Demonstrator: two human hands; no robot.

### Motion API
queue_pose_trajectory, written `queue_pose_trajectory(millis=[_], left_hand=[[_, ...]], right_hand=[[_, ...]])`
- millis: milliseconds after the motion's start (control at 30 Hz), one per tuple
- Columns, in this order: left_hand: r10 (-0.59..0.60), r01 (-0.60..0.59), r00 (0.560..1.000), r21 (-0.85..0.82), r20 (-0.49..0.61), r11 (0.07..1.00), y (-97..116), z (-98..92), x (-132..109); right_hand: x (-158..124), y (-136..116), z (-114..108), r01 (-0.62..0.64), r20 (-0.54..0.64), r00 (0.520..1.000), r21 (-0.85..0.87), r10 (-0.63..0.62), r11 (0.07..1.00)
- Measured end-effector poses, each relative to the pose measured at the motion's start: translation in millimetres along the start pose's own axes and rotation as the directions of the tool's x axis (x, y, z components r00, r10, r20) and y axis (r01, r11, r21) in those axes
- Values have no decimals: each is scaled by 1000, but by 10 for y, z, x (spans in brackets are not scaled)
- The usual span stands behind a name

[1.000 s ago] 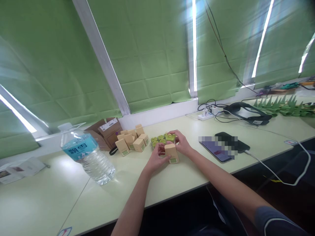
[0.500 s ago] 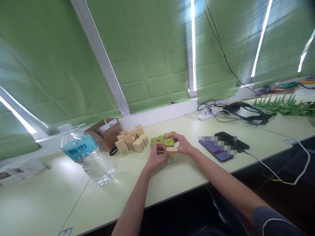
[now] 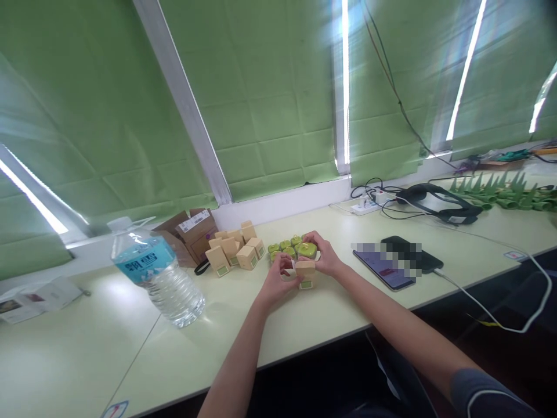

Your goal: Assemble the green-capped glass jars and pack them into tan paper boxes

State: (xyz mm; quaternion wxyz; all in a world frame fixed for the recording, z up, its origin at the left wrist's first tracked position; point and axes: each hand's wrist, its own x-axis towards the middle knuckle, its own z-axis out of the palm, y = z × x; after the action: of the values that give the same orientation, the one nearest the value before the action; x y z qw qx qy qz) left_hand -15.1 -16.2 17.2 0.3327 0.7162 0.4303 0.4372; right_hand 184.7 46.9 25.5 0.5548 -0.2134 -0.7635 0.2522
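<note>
My left hand [image 3: 278, 283] is closed at the side of a small tan cardboard box [image 3: 306, 269], which has a green label low on its front. The fingers of my right hand [image 3: 325, 256] are closed around a small rounded green case [image 3: 307, 249] with a gold-coloured bit on top, just behind the box. Several similar green cases [image 3: 285, 244] sit in rows beyond my hands, partly hidden by them. Left of these stands a group of tan boxes [image 3: 248, 258], several with the same green label.
A large water bottle [image 3: 167, 284] stands left, before an open brown carton [image 3: 191, 235]. To the right lie two phones [image 3: 383, 273], one with a white cable [image 3: 478, 305]. Farther back are a power strip [image 3: 364, 206], a black headset [image 3: 439, 203] and green leaf-like pieces [image 3: 509, 191].
The green case in my right hand has shifted slightly right and turned a little, showing more of its top. My left hand stays at the box. The view has moved slightly.
</note>
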Motion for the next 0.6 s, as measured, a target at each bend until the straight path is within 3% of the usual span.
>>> queue_pose_trajectory(millis=[367, 600], left_hand=[[-26, 26, 999, -7, -45, 1000, -36, -29, -6], [-46, 44, 996, -31, -70, 999, -16, -19, 6]], right_hand=[[29, -61, 9, -79, 235, 967, -69, 93, 994], [40, -15, 17, 8, 223, 975, -93, 13, 996]])
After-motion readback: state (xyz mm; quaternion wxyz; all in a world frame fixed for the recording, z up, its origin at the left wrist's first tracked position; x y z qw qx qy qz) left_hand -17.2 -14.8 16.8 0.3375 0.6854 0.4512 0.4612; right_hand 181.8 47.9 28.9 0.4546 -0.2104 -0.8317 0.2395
